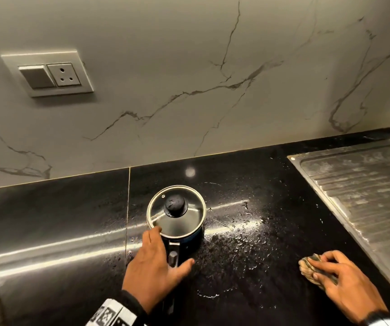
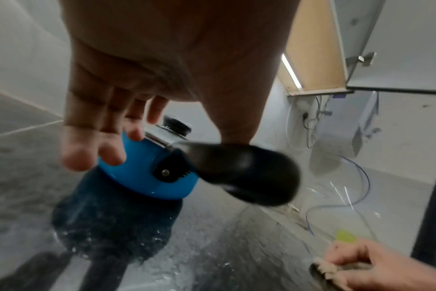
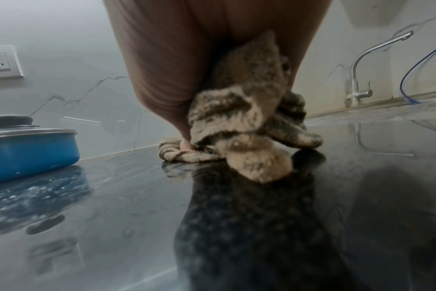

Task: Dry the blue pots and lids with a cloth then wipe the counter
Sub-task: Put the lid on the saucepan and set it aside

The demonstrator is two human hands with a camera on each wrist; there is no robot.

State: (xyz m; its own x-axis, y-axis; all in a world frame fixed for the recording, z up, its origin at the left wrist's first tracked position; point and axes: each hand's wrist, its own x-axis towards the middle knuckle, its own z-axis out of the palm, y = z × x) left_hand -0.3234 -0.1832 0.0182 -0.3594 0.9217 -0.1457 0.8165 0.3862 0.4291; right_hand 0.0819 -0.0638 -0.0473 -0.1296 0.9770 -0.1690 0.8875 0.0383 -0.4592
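Observation:
A small blue pot (image 1: 190,236) (image 2: 147,169) (image 3: 30,153) stands on the black counter (image 1: 248,184) with its glass lid (image 1: 177,220) and black knob (image 1: 175,205) on. Its black handle (image 1: 173,255) (image 2: 244,173) points towards me. My left hand (image 1: 158,257) (image 2: 162,137) lies open over the handle, fingers straight against the pot's left side and thumb on the handle's right. Further right, my right hand (image 1: 335,278) (image 3: 187,78) grips a bunched brown-beige cloth (image 1: 307,267) (image 3: 242,118) (image 2: 324,271) and presses it on the counter.
Water droplets (image 1: 236,243) cover the counter between the pot and the cloth. A steel sink drainboard (image 1: 365,203) lies at the right, with a tap (image 3: 358,84) behind it. The marble wall carries a switch and socket plate (image 1: 48,74) at the left.

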